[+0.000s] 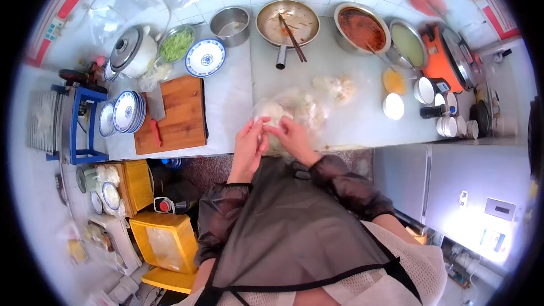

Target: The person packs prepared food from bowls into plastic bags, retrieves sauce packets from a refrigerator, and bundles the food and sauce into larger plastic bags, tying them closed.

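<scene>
Head view. Both hands work over a thin, clear plastic bag (311, 112) at the front edge of a pale, smooth bench (360, 122). Film crinkled and glossy; pale, lumpy contents press against it. Left hand (249, 144) and right hand (295, 139) meet at the fingertips above the bag's near left part, fingers bent. Grip of each: cannot tell whether it is closed on film or on something small; fingers and glare cover the spot. A smaller clear bag (340, 88), also pale inside, lies just beyond.

Left along the bench: a flat wooden board (184, 107), warm brown, rectangular; on it a cleaver (156, 103) with broad blade and red handle. Next to it, stacked round plates (126, 111), white with blue pattern. Behind, a bowl of green shreds (177, 46).

Far side: a round metal pan (275, 18), stained inside, chopsticks (294, 41) across it; a steel basin (363, 27) of grainy red sauce.

Hard to make out: what the bags contain, blurred by the film. Sheer dark sleeves (224, 209) hide the forearms; a dark apron (294, 226) covers the lap and some floor. Outer edges curve into black, cutting off the side shelving.
</scene>
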A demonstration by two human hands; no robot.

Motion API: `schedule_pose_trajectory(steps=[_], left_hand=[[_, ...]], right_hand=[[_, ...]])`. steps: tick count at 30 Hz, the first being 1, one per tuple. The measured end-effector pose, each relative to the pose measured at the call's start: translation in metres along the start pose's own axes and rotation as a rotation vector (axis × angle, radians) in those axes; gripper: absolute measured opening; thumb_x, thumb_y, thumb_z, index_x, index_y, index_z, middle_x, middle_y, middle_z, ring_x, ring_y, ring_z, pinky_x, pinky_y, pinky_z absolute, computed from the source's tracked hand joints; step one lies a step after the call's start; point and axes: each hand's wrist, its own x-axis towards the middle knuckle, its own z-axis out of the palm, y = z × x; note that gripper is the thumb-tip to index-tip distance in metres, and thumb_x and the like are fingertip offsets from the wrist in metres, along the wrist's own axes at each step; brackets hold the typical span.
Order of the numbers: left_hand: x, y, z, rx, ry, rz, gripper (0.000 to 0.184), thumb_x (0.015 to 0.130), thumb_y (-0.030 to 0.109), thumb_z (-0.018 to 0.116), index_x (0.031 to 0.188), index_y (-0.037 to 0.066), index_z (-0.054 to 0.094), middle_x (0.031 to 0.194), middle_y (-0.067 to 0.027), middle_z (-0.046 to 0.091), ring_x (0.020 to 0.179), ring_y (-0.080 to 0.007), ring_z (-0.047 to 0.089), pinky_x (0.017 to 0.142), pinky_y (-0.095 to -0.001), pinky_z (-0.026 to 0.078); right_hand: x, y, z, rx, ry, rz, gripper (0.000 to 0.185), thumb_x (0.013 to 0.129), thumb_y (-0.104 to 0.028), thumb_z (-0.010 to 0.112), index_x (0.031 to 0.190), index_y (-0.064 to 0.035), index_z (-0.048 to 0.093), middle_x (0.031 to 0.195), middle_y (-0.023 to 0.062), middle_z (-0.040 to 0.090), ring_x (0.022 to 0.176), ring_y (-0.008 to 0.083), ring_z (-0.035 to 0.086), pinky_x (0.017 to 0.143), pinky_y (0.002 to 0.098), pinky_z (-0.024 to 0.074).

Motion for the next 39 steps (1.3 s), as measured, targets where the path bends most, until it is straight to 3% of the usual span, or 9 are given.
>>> schedule_pose_trajectory(steps=[7,11,14,16,18,25,29,35,39], left_hand=[[-0.002,0.008,0.011,0.061,-0.001,0.043,0.024,0.097,0.016,0.043,0.108,-0.002,0.053,0.085,-0.0118,0.065,0.051,-0.0057,0.043,0.044,-0.0187,0.031],[-0.005,0.000,-0.003,0.604,0.119,0.244,0.020,0.094,0.014,0.047,0.098,-0.002,0.058,0.087,-0.0108,0.061,0.056,-0.0118,0.049,0.050,-0.0256,0.041],[-0.009,0.009,0.009,1.195,0.180,0.533,0.015,0.090,0.013,0.052,0.091,-0.001,0.058,0.088,-0.0114,0.056,0.069,-0.0215,0.054,0.061,-0.0337,0.045],[-0.006,0.017,0.031,1.571,0.202,0.727,0.013,0.088,0.012,0.055,0.088,-0.001,0.058,0.088,-0.0121,0.054,0.077,-0.0267,0.055,0.068,-0.0376,0.046],[0.022,0.016,0.081,1.362,0.258,1.018,0.012,0.084,0.013,0.059,0.083,0.001,0.056,0.090,-0.0139,0.052,0.087,-0.0326,0.053,0.076,-0.0409,0.043],[0.234,-0.113,0.147,1.724,-0.010,0.596,0.017,0.078,0.016,0.060,0.085,0.001,0.060,0.084,-0.0210,0.061,0.082,-0.0368,0.060,0.069,-0.0454,0.047],[0.213,-0.105,0.112,1.607,0.080,0.706,0.012,0.074,0.009,0.058,0.082,0.000,0.060,0.077,-0.0199,0.063,0.075,-0.0385,0.061,0.066,-0.0462,0.049],[0.178,-0.077,0.134,1.727,-0.210,0.116,0.020,0.076,0.011,0.063,0.094,0.002,0.063,0.093,-0.0169,0.065,0.088,-0.0312,0.062,0.079,-0.0357,0.048],[0.192,-0.111,0.163,0.731,-0.257,0.354,0.023,0.082,0.014,0.062,0.100,0.001,0.060,0.100,-0.0145,0.064,0.093,-0.0226,0.060,0.083,-0.0316,0.045]], right_hand=[[0.010,0.010,-0.019,-0.265,0.019,-0.126,0.023,0.081,-0.025,0.063,0.089,-0.0062,0.053,0.071,0.0143,0.060,0.066,0.0326,0.061,0.058,0.0417,0.0461],[0.016,-0.011,-0.161,-0.122,0.625,0.055,0.041,0.077,-0.025,0.071,0.107,-0.0051,0.052,0.068,0.0066,0.060,0.059,0.0179,0.058,0.062,0.0355,0.0491],[0.079,0.104,-0.216,-0.697,1.151,-0.246,0.032,0.078,-0.024,0.069,0.100,-0.0043,0.057,0.064,0.0074,0.057,0.058,0.0167,0.055,0.062,0.0319,0.0473],[0.101,0.157,-0.219,-0.196,0.444,0.102,0.022,0.079,-0.022,0.065,0.087,-0.0018,0.061,0.063,0.0074,0.056,0.059,0.0151,0.051,0.061,0.0298,0.0442],[0.100,0.137,-0.225,-0.009,0.491,0.066,0.021,0.080,-0.022,0.064,0.081,-0.0008,0.061,0.063,0.0065,0.056,0.060,0.0139,0.050,0.060,0.0294,0.0432],[0.068,0.124,-0.242,0.111,0.426,0.056,0.023,0.082,-0.022,0.061,0.077,0.0006,0.059,0.066,0.0027,0.058,0.061,0.0081,0.048,0.058,0.0250,0.0401],[0.042,0.131,-0.259,0.208,0.419,0.102,0.024,0.083,-0.022,0.061,0.078,0.0013,0.058,0.066,0.0028,0.058,0.062,0.0082,0.048,0.058,0.0249,0.0403],[0.016,0.128,-0.276,0.163,0.384,0.082,0.021,0.085,-0.020,0.060,0.083,0.0011,0.057,0.066,0.0043,0.057,0.061,0.0099,0.051,0.059,0.0254,0.0414],[0.018,0.117,-0.275,-0.072,0.433,0.053,0.014,0.083,-0.015,0.060,0.083,-0.0023,0.056,0.069,0.0097,0.056,0.066,0.0227,0.055,0.062,0.0332,0.0443]])
